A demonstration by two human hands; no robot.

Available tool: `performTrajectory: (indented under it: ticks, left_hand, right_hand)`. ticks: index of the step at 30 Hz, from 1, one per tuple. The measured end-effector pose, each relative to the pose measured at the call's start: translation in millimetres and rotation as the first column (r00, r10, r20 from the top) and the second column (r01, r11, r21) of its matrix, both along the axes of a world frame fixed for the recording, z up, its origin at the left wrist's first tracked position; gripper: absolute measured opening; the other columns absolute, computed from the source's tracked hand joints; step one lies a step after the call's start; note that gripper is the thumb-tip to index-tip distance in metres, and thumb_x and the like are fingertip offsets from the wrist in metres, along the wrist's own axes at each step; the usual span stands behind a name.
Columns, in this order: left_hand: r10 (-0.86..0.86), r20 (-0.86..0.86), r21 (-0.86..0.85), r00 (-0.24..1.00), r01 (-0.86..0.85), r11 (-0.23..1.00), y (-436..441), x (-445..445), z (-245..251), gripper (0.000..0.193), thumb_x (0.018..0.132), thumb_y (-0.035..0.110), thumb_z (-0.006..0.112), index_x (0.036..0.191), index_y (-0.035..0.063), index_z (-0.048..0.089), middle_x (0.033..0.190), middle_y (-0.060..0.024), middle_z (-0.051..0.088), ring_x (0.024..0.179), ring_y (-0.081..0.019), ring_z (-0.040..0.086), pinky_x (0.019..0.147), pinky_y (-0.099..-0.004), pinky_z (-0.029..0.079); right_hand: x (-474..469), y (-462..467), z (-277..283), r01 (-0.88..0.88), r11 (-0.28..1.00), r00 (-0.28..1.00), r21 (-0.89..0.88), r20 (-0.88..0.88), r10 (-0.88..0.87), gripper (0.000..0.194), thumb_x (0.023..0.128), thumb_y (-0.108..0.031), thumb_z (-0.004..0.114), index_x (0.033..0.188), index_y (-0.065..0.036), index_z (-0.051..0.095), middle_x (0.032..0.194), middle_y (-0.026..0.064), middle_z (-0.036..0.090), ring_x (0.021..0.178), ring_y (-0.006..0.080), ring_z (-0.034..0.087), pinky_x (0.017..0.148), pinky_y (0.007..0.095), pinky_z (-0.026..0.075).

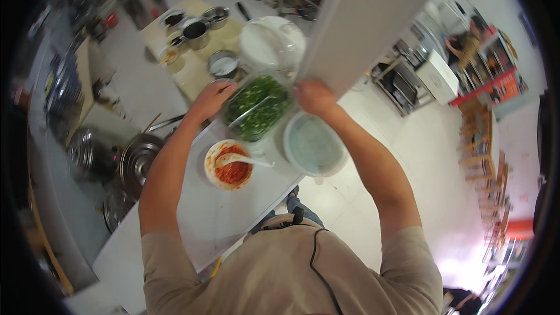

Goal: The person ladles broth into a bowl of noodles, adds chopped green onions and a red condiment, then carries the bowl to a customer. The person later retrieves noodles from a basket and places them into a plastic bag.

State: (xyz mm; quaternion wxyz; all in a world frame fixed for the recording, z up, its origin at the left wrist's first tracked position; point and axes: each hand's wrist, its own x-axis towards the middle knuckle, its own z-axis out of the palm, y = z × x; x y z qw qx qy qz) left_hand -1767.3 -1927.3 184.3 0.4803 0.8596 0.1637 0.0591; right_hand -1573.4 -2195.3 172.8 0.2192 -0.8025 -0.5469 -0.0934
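Observation:
A clear container of chopped green herbs or scallions (258, 107) stands before me, with a pale divider or utensil handle across it. At its left edge is my left hand (216, 96), its fingers bent by the rim; the grip is blurred. My right hand (313, 96) is at the container's right corner, close to the white pillar, and its fingertips are hard to make out. Nearer me, a white bowl of red chili sauce (232, 175) holds a white spoon (245, 159). Below my right hand sits a round tub with a translucent lid (316, 144).
A white lidded container (271, 43), a metal pot of white powder (223, 64) and a pot of dark liquid (195, 29) stand beyond. A white pillar (372, 13) rises at the right. Metal lids (141, 166) lie left. Another person (467, 46) is far right.

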Motion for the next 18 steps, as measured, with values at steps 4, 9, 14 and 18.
performTrajectory:
  ticks: [4,9,14,18]
  left_hand:
    - [-0.042,-0.034,0.069,0.999,0.044,0.997,8.9,4.0,-3.5,0.039,0.102,0.032,0.054,0.110,-0.0049,0.065,0.088,-0.0096,0.070,0.084,-0.0138,0.059,0.080,-0.0314,0.048]
    - [-0.086,0.003,0.068,0.996,0.085,0.994,20.2,-0.1,-7.4,0.044,0.104,0.035,0.049,0.111,-0.0051,0.065,0.083,-0.0031,0.059,0.076,-0.0108,0.051,0.069,-0.0291,0.045]
    - [0.126,-0.296,0.170,0.947,-0.078,0.982,10.4,-15.5,48.8,0.056,0.102,0.046,0.049,0.136,0.0017,0.056,0.106,-0.0103,0.066,0.088,-0.0194,0.059,0.084,-0.0318,0.049]
    - [0.054,-0.172,0.604,0.984,0.062,0.795,-39.9,-37.6,146.8,0.051,0.100,0.032,0.058,0.141,0.0031,0.053,0.107,-0.0095,0.061,0.095,-0.0176,0.058,0.085,-0.0314,0.048]
  right_hand:
    - [-21.7,-35.5,45.3,0.205,0.974,0.952,-0.095,-0.211,-0.221,0.024,0.093,-0.025,0.058,0.096,-0.003,0.066,0.082,0.0236,0.068,0.081,0.0434,0.066,0.076,0.0530,0.053]
    - [-55.0,-139.1,85.4,0.261,0.938,0.912,0.227,-0.377,-0.162,0.011,0.088,-0.010,0.062,0.084,-0.002,0.055,0.083,0.0166,0.059,0.077,0.0380,0.056,0.069,0.0462,0.046]
    - [-63.8,-298.6,-27.8,0.558,0.830,0.594,0.020,-0.708,-0.382,0.019,0.088,-0.013,0.057,0.078,0.002,0.052,0.069,0.0201,0.052,0.064,0.0379,0.053,0.061,0.0473,0.042]
    - [-134.3,-460.3,-231.5,0.688,0.637,0.458,-0.348,-0.471,-0.753,0.034,0.090,-0.030,0.055,0.075,0.000,0.061,0.078,0.0232,0.063,0.078,0.0430,0.061,0.072,0.0555,0.047]
